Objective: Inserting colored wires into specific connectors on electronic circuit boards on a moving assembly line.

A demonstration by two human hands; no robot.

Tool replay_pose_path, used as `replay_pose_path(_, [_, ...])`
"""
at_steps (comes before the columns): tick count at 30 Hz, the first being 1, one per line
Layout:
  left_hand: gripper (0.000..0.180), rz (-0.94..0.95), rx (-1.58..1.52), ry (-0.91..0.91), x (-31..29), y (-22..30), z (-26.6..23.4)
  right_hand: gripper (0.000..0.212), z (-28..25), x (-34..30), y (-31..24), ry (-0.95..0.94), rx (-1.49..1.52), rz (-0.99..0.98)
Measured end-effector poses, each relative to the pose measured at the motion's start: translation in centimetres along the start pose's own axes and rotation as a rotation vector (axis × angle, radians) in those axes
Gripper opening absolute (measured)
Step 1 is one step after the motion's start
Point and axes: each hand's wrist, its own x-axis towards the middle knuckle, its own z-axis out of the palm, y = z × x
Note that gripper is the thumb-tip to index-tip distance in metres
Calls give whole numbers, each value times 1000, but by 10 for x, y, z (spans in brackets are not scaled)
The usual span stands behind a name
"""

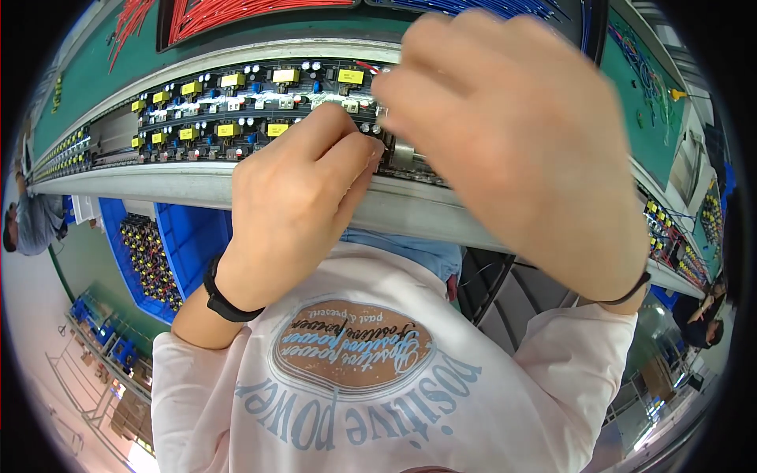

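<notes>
A panel of small circuit boards (pixel 211 112) with yellow blocky parts lies on the metal-edged rail track in front of me. My left hand (pixel 296 185) is at the panel's right end, its fingers curled into a pinch. Whatever sits between those fingertips is hidden. Above and to the right, my right hand (pixel 505 118) is smeared by motion, with its fingers bent toward the boards. A short red wire (pixel 367 68) shows at the panel's far edge, close to the right fingertips; I cannot tell whether they hold it.
Beyond the rail, a dark tray holds red wires (pixel 260 14), with blue wires (pixel 505 6) to its right. Below the rail at left stands a blue bin (pixel 193 236) with many boards (pixel 148 260). The pale rail edge (pixel 173 183) runs between me and the panel. Other people are at both sides.
</notes>
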Motion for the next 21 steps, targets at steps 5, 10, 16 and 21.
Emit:
replay_pose_path(5, [12,21,15,12,-3,-2,9,11,-16,4,26,84,7,78])
replay_pose_path(10, [14,31,35,20,0,2,11,8,-10,2,63,177,27,115])
replay_pose_path(16, [15,36,58,25,0,3,11,14,9,4,84,161,-99,219])
replay_pose_path(21, [14,21,94,8,1,7,10,16,15,3,85,101,-128,275])
